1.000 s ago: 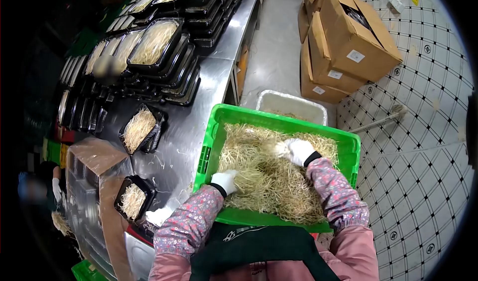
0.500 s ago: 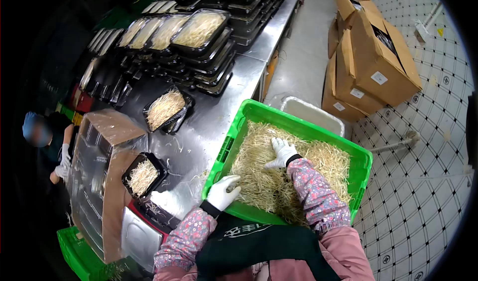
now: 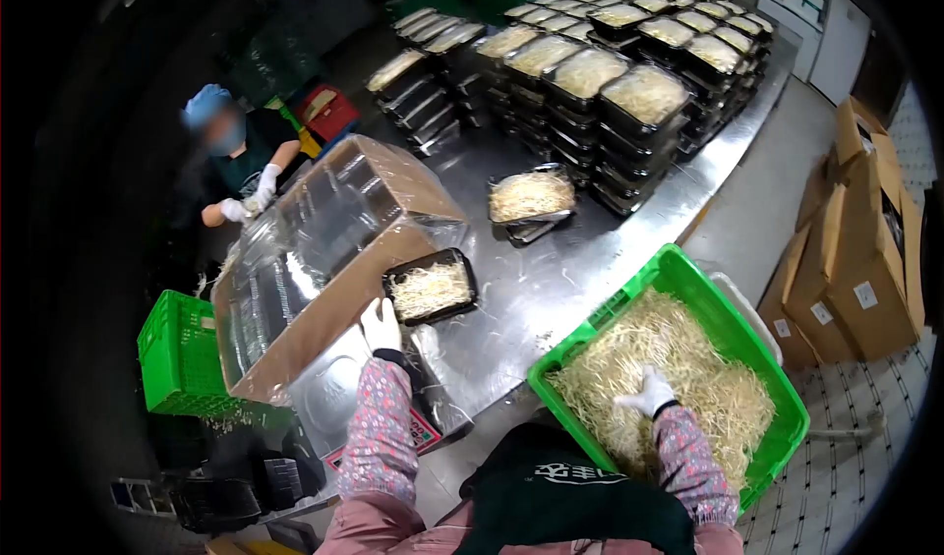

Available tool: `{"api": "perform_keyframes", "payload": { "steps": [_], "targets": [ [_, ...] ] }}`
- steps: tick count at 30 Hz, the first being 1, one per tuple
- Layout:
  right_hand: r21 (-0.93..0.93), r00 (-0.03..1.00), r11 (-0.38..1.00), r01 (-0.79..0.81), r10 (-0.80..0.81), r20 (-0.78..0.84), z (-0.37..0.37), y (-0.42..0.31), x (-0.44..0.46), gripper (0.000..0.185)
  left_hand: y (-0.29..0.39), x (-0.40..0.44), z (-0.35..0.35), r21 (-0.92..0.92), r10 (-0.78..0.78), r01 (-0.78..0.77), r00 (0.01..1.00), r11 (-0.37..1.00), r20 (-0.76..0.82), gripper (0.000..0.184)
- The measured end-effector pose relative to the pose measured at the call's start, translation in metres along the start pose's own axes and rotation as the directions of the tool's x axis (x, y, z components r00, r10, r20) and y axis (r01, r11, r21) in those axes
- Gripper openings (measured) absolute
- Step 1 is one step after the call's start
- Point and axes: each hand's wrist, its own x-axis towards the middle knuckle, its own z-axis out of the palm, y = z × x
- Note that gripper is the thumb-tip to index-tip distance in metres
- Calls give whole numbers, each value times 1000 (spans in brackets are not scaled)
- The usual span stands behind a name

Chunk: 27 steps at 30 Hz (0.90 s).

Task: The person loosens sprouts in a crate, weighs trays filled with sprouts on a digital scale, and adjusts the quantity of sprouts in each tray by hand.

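Observation:
My left hand (image 3: 381, 327), in a white glove, is at the near left corner of a black plastic tray (image 3: 470, 297) filled with bean sprouts. Its fingers point forward, slightly apart, with the tips at the tray's edge; a firm hold does not show. To the right, my gloved right hand (image 3: 649, 394) lies on the loose bean sprouts (image 3: 629, 349) inside a green crate (image 3: 793, 435). Its fingers are spread, some tips partly sunk in the sprouts. Below my left hand is a scale with a metal plate (image 3: 334, 390) and a red-edged front.
A plastic-lined carton (image 3: 329, 350) of clear lids stands left of the tray. Another sprout tray (image 3: 532, 197) sits farther back, before tall stacks of filled trays (image 3: 644, 98). Across the table a co-worker (image 3: 246, 152) handles something. Cardboard boxes (image 3: 855, 299) stand right; a green basket (image 3: 177, 358) left.
My left hand has moved from the crate's edge leftward to the sprout tray by the scale. My right hand stays in the crate, slightly shifted. The view has swung left.

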Motion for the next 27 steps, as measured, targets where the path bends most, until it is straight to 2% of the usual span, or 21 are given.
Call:
{"api": "perform_keyframes", "payload": {
  "steps": [1, 2, 3, 4, 6, 9, 11, 13, 14, 15, 16, 18, 19, 20, 22, 25, 27],
  "targets": [
    [109, 999, 993, -38, 37, 9, -3, -1, 4, 101, -21, 11, 9, 32, -31, 29, 998, 999, 63, 38],
    [91, 996, 992, -88, 87, 13, 1, 4, 9, 100, -26, 15, 16, -39, -66, 70, 994, 997, 88, 35],
    [71, 990, 988, -137, 137, 16, 6, 8, 14, 99, -61, 30, 33, -76, -70, 75, 995, 994, 65, 33],
    [21, 984, 985, -173, 172, 40, -5, -5, 10, 94, -75, 37, 39, -176, -187, 202, 977, 963, 101, 31],
    [45, 988, 987, -154, 153, 27, -21, -16, 2, 79, -8, 19, 13, -327, -355, 395, 918, 859, 176, 29],
    [403, 991, 914, 39, 17, -135, -27, 8, 2, 69, -16, 25, 2, -481, -268, 318, 948, 817, 170, 25],
    [438, 983, 893, 100, -19, -185, -26, 19, 1, 69, -4, 14, -24, -557, -256, 302, 953, 774, 161, 22],
    [206, 993, 978, 10, 15, -117, -25, 20, 1, 72, 7, -3, -55, -627, -244, 305, 952, 717, 184, 22],
    [241, 999, 970, -5, -8, 52, -22, 17, 3, 78, 12, -13, -68, -660, -240, 303, 953, 688, 188, 22],
    [4, 989, 1000, 23, -23, -143, -5, 11, 0, 80, 12, -23, -84, -668, -212, 299, 954, 682, 211, 23],
    [-52, 988, 999, -2, -6, -155, 1, 9, 2, 84, 26, -39, -100, -668, -170, 237, 972, 705, 165, 25],
    [-164, 984, 985, -55, 26, -179, 11, 2, 5, 90, 25, -61, -131, -672, -167, 222, 975, 706, 147, 26],
    [-62, 996, 997, -39, 34, -86, -14, -14, -4, 92, 24, -71, -145, -647, -166, 208, 978, 733, 126, 26],
    [-30, 996, 999, -44, 42, -82, -16, -9, -2, 87, 21, -78, -158, -624, -162, 181, 983, 760, 88, 27],
    [34, 995, 998, -55, 58, -76, -21, 0, 2, 77, 15, -90, -187, -626, -235, 245, 967, 740, 101, 27],
    [292, 991, 956, 12, 28, -132, -44, 11, -4, 66, -14, -99, -217, -638, -298, 238, 954, 732, 14, 25],
    [463, 969, 869, 175, -70, -236, -70, -18, -22, 59, -51, -100, -240, -682, -362, 290, 931, 672, 40, 22]
  ]
}}
